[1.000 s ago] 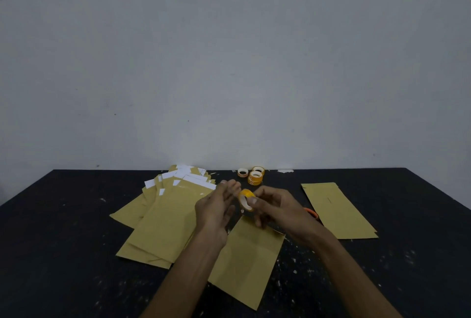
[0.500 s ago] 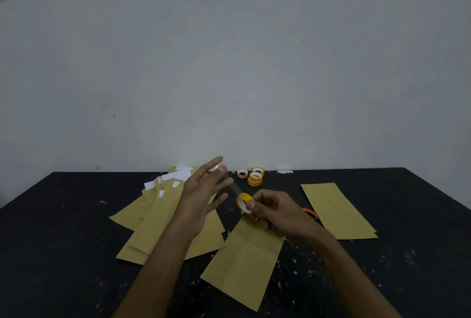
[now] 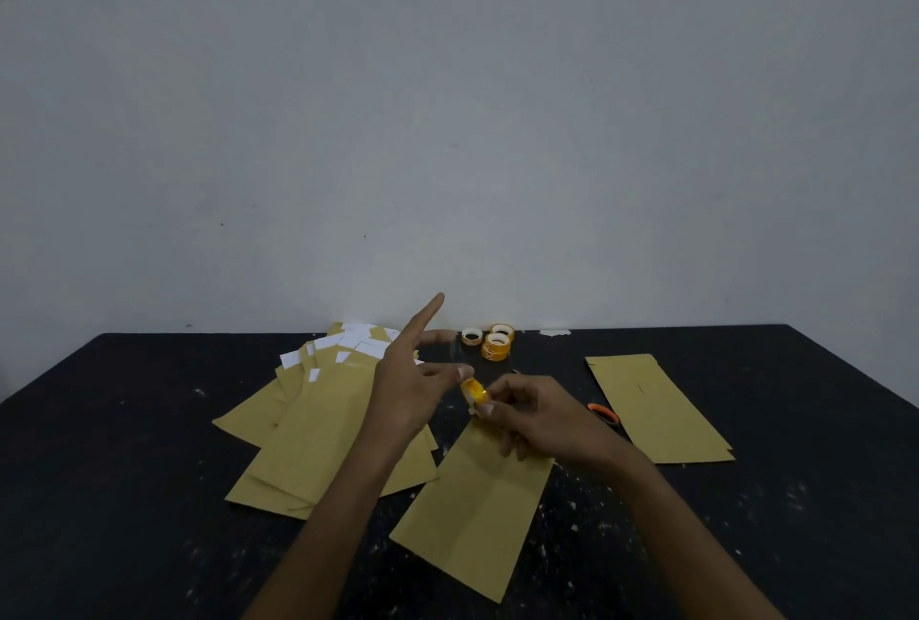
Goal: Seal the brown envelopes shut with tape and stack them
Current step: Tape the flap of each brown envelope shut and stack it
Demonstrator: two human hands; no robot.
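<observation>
head view, single frame. right hand (image 3: 539, 418) grips a small orange tape roll (image 3: 472, 390) between thumb and fingers, just above the far end of the working envelope (image 3: 472, 510). left hand (image 3: 413, 395) is raised beside the roll, fingers mostly straight, one pointing up. a faint clear tape strip (image 3: 455, 356) appears to run from the roll toward its fingertips. whether that hand pinches the strip cannot be told.

the working envelope lies flat on the tabletop (image 3: 149, 470), below both hands and toward the person. its long axis runs away from the person, leaning slightly right at the far end. the mouth is judged to sit at that end, hidden under the right hand. the right hand is the nearer; the left is off the far left corner.

judgement: the step in hand is drawing out tape. the strip must come down across the far end, crosswise to the long axis. risk: the loose strip folding onto itself.

unsealed pile (image 3: 318, 435), white paper showing, lies just beside on the left. finished stack (image 3: 656, 410), judged sealed, lies well apart on the right. spare rolls (image 3: 497, 346) stand near the far edge.
</observation>
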